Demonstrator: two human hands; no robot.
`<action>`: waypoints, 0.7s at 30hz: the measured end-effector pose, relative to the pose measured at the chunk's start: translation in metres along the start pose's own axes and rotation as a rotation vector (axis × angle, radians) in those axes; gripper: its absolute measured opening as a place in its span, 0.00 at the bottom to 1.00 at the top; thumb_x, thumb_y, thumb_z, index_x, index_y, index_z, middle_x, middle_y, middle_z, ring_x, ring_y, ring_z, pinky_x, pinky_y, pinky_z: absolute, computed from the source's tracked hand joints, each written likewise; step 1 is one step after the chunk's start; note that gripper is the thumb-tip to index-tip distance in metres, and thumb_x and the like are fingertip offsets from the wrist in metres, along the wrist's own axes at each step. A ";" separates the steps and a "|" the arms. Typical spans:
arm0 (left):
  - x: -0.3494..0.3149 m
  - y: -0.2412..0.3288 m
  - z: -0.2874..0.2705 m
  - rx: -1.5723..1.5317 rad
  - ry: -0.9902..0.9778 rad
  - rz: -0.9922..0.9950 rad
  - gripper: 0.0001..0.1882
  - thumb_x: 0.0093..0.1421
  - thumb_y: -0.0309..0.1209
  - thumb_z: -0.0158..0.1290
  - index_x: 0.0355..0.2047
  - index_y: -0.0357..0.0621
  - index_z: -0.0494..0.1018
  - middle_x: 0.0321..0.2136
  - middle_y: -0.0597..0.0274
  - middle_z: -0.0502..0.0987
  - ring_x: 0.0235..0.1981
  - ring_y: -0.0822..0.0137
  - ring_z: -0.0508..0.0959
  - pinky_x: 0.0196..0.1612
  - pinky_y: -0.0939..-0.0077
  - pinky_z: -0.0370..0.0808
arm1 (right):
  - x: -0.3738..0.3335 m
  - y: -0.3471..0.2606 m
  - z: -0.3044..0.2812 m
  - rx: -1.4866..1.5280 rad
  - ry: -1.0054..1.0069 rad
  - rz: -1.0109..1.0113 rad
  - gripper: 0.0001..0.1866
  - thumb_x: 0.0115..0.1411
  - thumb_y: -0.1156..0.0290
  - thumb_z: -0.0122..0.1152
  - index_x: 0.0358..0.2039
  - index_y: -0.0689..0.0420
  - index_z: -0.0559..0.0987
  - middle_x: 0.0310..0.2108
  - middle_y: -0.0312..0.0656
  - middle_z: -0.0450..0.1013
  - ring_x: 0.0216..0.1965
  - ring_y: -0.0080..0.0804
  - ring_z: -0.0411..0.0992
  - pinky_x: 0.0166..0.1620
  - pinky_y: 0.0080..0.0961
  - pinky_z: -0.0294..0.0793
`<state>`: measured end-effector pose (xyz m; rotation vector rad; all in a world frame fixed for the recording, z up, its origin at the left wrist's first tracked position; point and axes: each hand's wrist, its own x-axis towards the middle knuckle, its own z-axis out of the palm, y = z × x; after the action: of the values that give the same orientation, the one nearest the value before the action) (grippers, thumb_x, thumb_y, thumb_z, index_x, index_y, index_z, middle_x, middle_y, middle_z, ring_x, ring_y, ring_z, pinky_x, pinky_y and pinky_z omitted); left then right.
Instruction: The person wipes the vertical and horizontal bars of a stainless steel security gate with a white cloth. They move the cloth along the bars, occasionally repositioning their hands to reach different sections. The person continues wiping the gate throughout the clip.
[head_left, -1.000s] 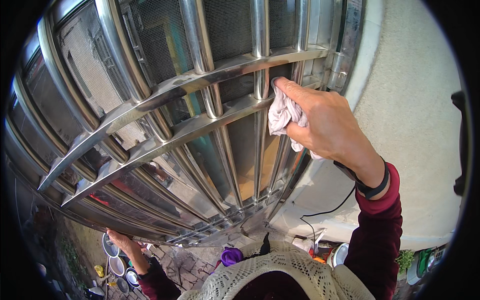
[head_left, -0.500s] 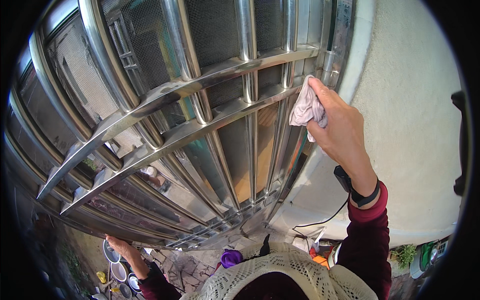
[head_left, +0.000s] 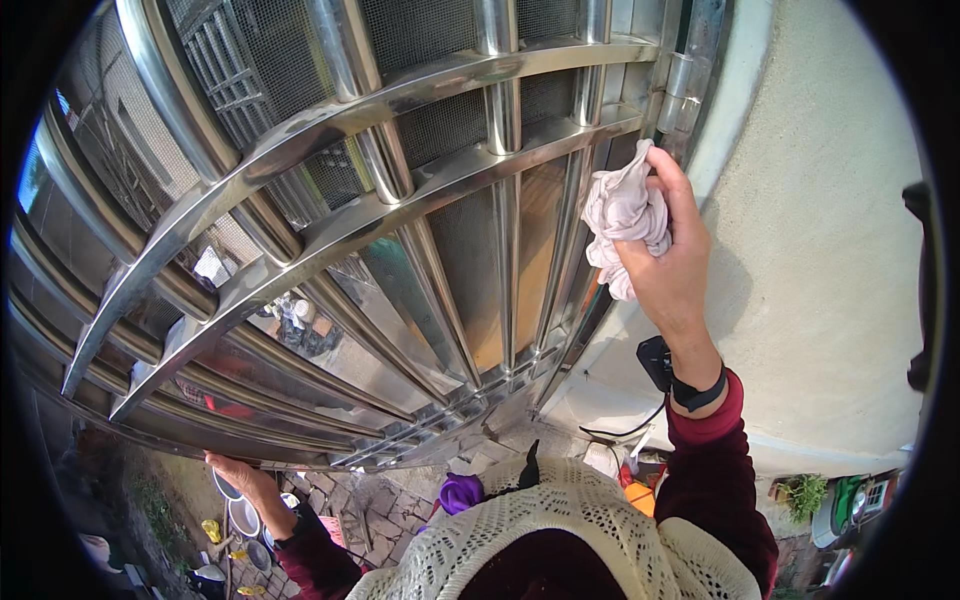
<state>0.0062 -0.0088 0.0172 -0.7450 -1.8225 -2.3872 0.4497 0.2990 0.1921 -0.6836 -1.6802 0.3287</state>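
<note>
A barred metal gate of shiny steel tubes fills the left and middle of the view. Two flat crossbars run across it, with mesh behind the upper part. At its right edge my right hand is closed around a crumpled pale pink cloth. The cloth hangs beside the end of the lower crossbar, near the frame; whether it touches the metal I cannot tell. Down at the lower left, my left hand grips the gate's outer edge, its fingertips partly hidden there.
A pale plastered wall rises close on the right. Below lie paving stones, several basins at the lower left, and an orange item near my right sleeve. A potted plant stands at the lower right. A black cord hangs from my right wrist.
The gate's crossbars sit higher in view. My right hand has gone from the lower crossbar's end to just below it, and the cloth is bunched more loosely. My left hand stays at the gate's edge.
</note>
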 end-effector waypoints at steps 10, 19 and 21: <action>-0.004 0.013 0.016 0.103 0.103 0.020 0.53 0.56 0.78 0.39 0.69 0.52 0.55 0.66 0.53 0.61 0.63 0.53 0.66 0.60 0.54 0.71 | -0.061 0.069 0.068 0.073 0.277 -0.037 0.30 0.49 0.76 0.71 0.52 0.59 0.70 0.44 0.47 0.70 0.44 0.42 0.73 0.50 0.32 0.72; -0.012 0.026 0.031 0.116 0.160 0.005 0.51 0.57 0.78 0.37 0.69 0.55 0.55 0.67 0.53 0.59 0.66 0.51 0.63 0.65 0.48 0.65 | -0.203 0.133 0.080 0.002 -0.099 0.466 0.27 0.56 0.72 0.67 0.56 0.61 0.70 0.48 0.50 0.72 0.48 0.49 0.75 0.52 0.37 0.73; -0.011 0.027 0.030 0.119 0.137 0.012 0.51 0.58 0.77 0.36 0.69 0.55 0.55 0.67 0.53 0.59 0.66 0.51 0.62 0.66 0.48 0.63 | -0.195 0.127 0.079 0.026 -0.101 0.596 0.29 0.55 0.74 0.68 0.57 0.60 0.69 0.48 0.50 0.72 0.49 0.48 0.75 0.53 0.36 0.73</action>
<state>0.0345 0.0078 0.0425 -0.5650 -1.8789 -2.2384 0.4254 0.2938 -0.0525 -1.1602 -1.5333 0.8136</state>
